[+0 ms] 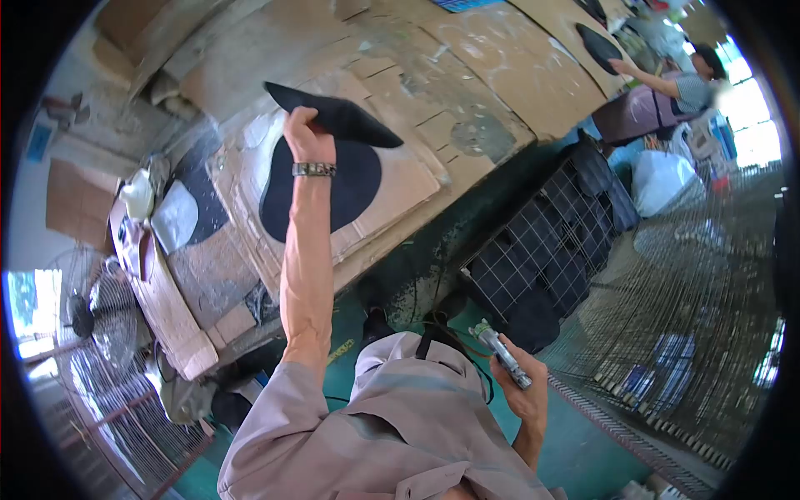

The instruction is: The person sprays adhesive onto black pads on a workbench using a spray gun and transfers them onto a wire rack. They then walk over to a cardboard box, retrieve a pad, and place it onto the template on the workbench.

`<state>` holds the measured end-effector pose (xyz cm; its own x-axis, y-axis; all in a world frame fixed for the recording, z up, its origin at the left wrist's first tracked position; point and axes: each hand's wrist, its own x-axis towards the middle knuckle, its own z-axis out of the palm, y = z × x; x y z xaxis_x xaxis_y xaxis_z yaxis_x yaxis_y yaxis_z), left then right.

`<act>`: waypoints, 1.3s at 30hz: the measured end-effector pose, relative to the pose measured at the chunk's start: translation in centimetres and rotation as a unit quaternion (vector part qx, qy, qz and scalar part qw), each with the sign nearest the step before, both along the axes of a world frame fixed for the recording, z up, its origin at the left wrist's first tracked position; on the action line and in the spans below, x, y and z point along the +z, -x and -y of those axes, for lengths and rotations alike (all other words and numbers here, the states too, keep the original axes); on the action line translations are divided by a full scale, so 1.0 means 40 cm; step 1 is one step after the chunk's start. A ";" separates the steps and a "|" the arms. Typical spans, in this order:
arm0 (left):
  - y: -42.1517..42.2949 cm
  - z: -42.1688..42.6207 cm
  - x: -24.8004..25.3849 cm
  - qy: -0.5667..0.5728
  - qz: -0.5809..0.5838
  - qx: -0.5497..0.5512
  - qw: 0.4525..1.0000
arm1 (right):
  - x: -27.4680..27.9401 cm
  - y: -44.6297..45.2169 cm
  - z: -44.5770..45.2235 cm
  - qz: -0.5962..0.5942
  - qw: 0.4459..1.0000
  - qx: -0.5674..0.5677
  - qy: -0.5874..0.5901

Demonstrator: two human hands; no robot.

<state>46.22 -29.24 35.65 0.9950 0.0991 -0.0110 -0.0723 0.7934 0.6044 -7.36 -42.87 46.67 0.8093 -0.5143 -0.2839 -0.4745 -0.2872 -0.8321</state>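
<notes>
Over the table, my left hand [310, 140] grips the edge of a flat black sheet piece [357, 121], which is tilted up off the surface. Beneath it, a rounded black piece [352, 187] lies on a stack of cardboard [400, 187], partly covered by my forearm. Low at my right side, my right hand [525, 390] is wrapped round a silver spray gun [510, 360] with a greenish front end. The gun's nozzle end points toward the table, away from my body.
Cardboard covers the long worktable [492, 50]. Right of it, a wire-grid rack [542, 242] holds several black pieces, beside a large wire mesh frame [667, 308]. A fan [79, 312] stands left. Farther off, another person [658, 100] holds a black piece [598, 48].
</notes>
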 end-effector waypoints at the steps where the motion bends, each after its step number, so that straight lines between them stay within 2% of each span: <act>1: 0.034 0.046 0.084 -0.010 0.033 -0.011 0.999 | -0.007 0.018 0.019 0.005 1.000 -0.015 -0.003; 3: 0.085 0.123 0.195 0.016 0.025 -0.018 0.999 | -0.023 0.049 0.056 0.009 1.000 -0.003 0.025; 5: 0.149 0.186 0.256 -0.020 0.027 -0.006 0.999 | -0.040 0.080 0.094 0.008 1.000 -0.010 0.001; 6: 0.190 0.204 0.268 0.007 0.060 -0.065 0.996 | -0.055 0.099 0.116 0.017 1.000 -0.015 0.001; 7: 0.218 0.236 0.276 0.016 0.065 -0.095 0.993 | -0.075 0.120 0.137 0.024 1.000 -0.011 0.002; 9: 0.304 0.284 0.277 -0.003 0.005 -0.205 0.979 | -0.112 0.157 0.174 0.020 1.000 -0.015 0.019; 10: 0.327 0.298 0.246 -0.017 -0.010 -0.253 0.967 | -0.114 0.169 0.195 -0.015 1.000 -0.017 -0.003; 11: 0.368 0.329 0.226 -0.035 -0.046 -0.264 0.963 | -0.131 0.188 0.206 -0.015 0.999 -0.041 -0.013; 12: 0.416 0.375 0.203 -0.090 -0.086 -0.229 0.965 | -0.157 0.203 0.221 -0.014 0.998 -0.059 -0.022; 14: 0.486 0.433 0.121 -0.054 -0.123 -0.321 0.938 | -0.195 0.229 0.255 -0.023 0.996 -0.080 -0.034; 16: 0.582 0.511 0.054 -0.118 -0.177 -0.325 0.922 | -0.233 0.251 0.294 -0.038 0.993 -0.095 -0.063; 18: 0.693 0.614 -0.006 -0.063 -0.241 -0.397 0.884 | -0.299 0.287 0.319 -0.036 0.989 -0.120 -0.074; 23: 0.934 0.890 -0.208 -0.094 -0.266 -0.525 0.803 | -0.444 0.367 0.380 -0.046 0.975 -0.196 -0.094; 24: 0.971 0.945 -0.278 -0.113 -0.296 -0.524 0.791 | -0.442 0.376 0.405 -0.096 0.965 -0.205 -0.130; 26: 1.055 1.058 -0.392 -0.119 -0.324 -0.560 0.753 | -0.488 0.415 0.421 -0.102 0.959 -0.232 -0.124; 28: 1.166 1.184 -0.422 -0.129 -0.309 -0.578 0.744 | -0.527 0.458 0.431 -0.119 0.949 -0.265 -0.119; 30: 1.247 1.287 -0.429 -0.105 -0.328 -0.635 0.692 | -0.550 0.497 0.442 -0.149 0.940 -0.282 -0.118; 34: 1.348 1.442 -0.583 -0.059 -0.270 -0.685 0.674 | -0.611 0.574 0.423 -0.189 0.925 -0.316 -0.093; 35: 1.363 1.475 -0.608 -0.055 -0.271 -0.703 0.655 | -0.620 0.588 0.418 -0.198 0.921 -0.322 -0.092; 38: 1.362 1.553 -0.829 -0.114 -0.277 -0.716 0.631 | -0.628 0.604 0.410 -0.220 0.914 -0.327 -0.099; 39: 1.354 1.564 -0.863 -0.173 -0.271 -0.723 0.612 | -0.631 0.605 0.400 -0.221 0.914 -0.325 -0.097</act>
<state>-7.95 -91.79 1.13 -0.0950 -0.7905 -0.6050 0.8395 -0.3902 0.3781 -31.55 -58.87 21.41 0.1335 -0.7512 -0.6464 -0.7949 0.3083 -0.5225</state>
